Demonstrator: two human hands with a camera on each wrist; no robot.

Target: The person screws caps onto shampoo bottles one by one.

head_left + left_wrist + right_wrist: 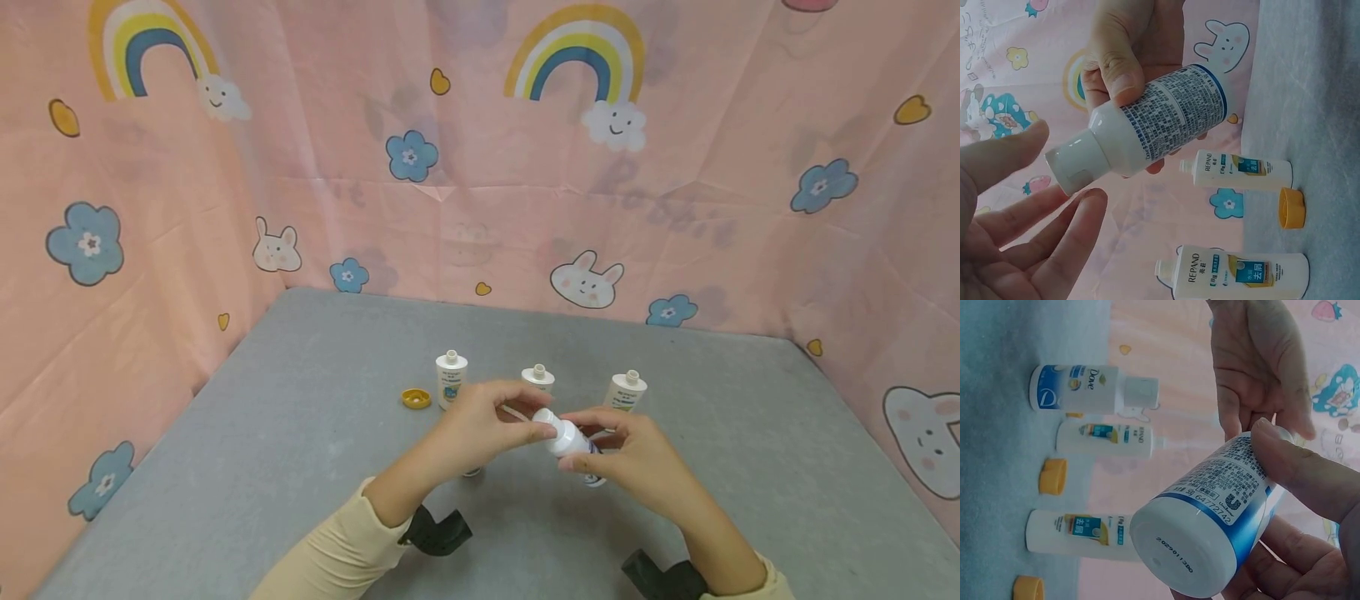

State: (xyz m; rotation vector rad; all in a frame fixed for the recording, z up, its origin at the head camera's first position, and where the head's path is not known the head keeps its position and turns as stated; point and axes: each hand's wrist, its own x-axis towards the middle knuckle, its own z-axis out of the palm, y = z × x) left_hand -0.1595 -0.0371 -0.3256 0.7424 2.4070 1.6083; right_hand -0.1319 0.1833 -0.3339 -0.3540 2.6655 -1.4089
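A white bottle (1166, 112) with a blue band and dense printed text is held tilted in the air by my right hand (633, 458), thumb on one side and fingers round the other. Its white cap (1077, 164) points toward my left hand (483, 425). In the left wrist view the left fingertips (1094, 199) are right at the cap's lower edge. The left thumb stands a little apart from the cap on the other side. In the right wrist view the bottle's base, with a printed date, faces the camera.
Three uncapped white bottles stand behind the hands: left (452, 375), middle (538, 377) and right (627, 390). Beside the left one lies a yellow cap (416, 399). A capped Dove bottle (1079, 387) stands upright on the grey tabletop (337, 358). Pink printed cloth (465, 217) surrounds the table.
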